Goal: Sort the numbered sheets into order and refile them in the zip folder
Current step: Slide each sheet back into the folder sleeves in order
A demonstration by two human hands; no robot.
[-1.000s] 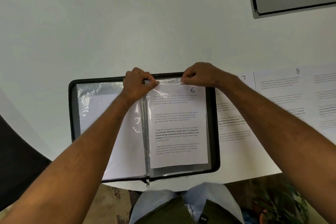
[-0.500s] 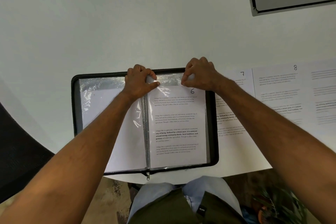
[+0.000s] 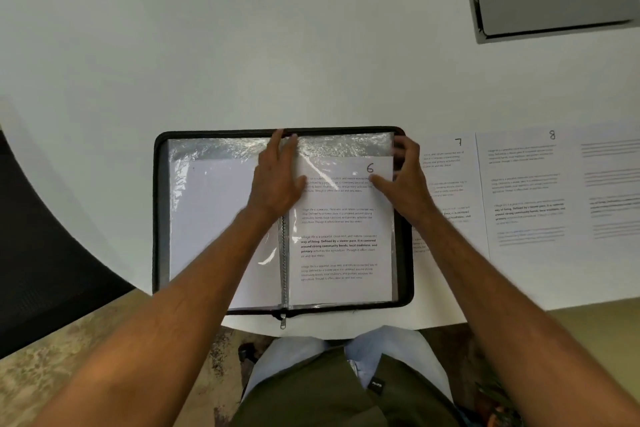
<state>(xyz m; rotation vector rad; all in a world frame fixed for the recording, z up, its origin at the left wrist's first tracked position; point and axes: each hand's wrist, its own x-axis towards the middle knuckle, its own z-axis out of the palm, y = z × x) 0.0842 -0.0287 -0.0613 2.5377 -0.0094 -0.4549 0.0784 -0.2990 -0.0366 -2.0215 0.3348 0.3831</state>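
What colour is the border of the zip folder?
Black; the folder edge shows clearly in the head view.

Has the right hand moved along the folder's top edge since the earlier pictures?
Yes. The right hand has shifted rightward, from beside the sheet 6 number's left to the zip folder's right edge, its fingers now straighter.
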